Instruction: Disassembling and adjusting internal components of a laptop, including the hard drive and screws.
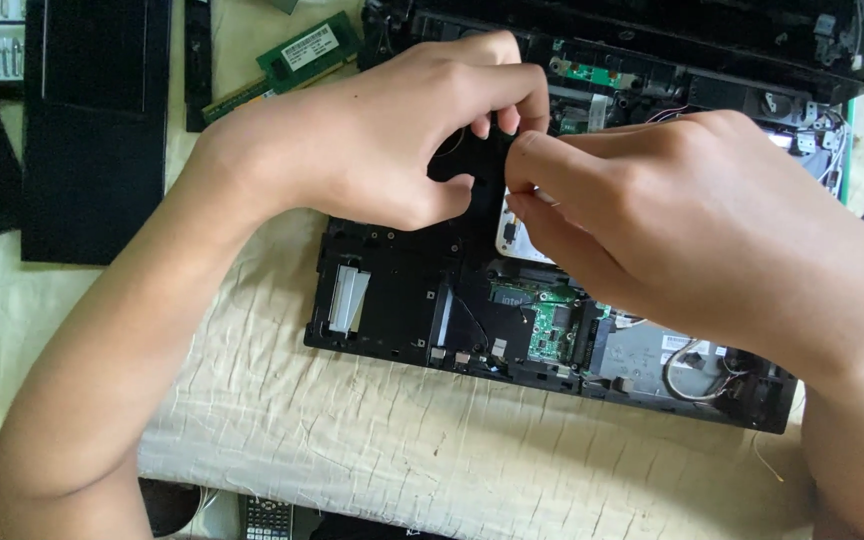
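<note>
Both my left hand (382,140) and right hand (652,215) pinch a black part (487,160) above the opened laptop base (392,290). Judged step: freeing it; next calls for a steady lift.

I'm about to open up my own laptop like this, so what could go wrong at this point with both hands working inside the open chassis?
1. The left hand and right hand pinch a small dark part over the opened laptop base; a hard pull might snap it or its connector.
2. The loose wires near the front edge could snag on the right forearm.
3. The memory stick lies bare on the cloth, where it could get knocked or pick up static.
</note>
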